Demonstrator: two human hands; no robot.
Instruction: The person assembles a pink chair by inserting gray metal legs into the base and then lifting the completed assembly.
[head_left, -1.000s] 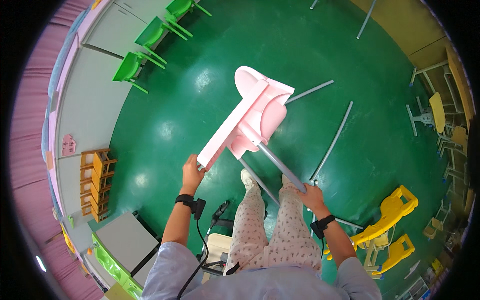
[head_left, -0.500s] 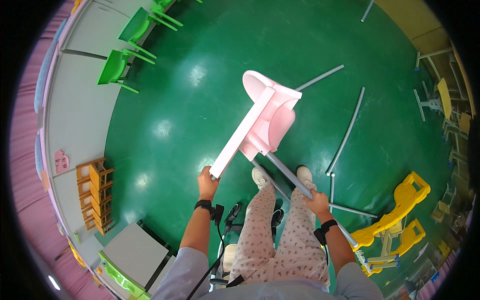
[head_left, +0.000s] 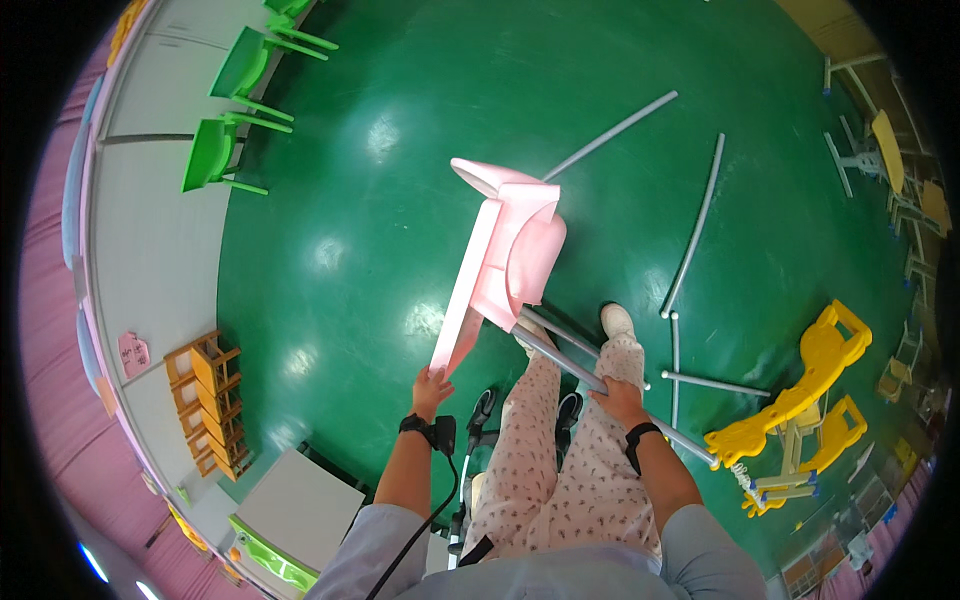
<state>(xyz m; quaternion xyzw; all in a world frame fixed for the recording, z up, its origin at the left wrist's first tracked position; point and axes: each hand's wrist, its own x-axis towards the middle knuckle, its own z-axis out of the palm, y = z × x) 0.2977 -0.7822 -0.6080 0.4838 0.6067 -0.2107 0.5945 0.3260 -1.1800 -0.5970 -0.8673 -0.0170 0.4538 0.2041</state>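
A large pink moulded plastic piece [head_left: 533,250], with a long flat arm and a curved shell, is held tilted in front of my legs. My left hand [head_left: 430,390] has its fingers closed on the near end of the flat arm. My right hand [head_left: 620,402] is wrapped round a grey pipe [head_left: 672,436] that runs from the pink piece's lower end down to the right. A second grey pipe [head_left: 568,337] comes out from beside it. Behind the pink piece, another grey pipe [head_left: 625,127] extends; whether it joins the piece I cannot tell.
Loose grey pipes [head_left: 697,225] lie on the green floor to the right. Yellow plastic shapes [head_left: 800,385] stand at the lower right. Green chairs [head_left: 240,68] line the left side, above stacked wooden chairs [head_left: 205,405] and a white-topped cabinet [head_left: 295,510]. Black wheels [head_left: 484,408] show by my legs.
The pink piece has shifted left and turned steeper, with its curved shell swung round. Both hands keep their hold, and my right hand has moved slightly left with the pipe.
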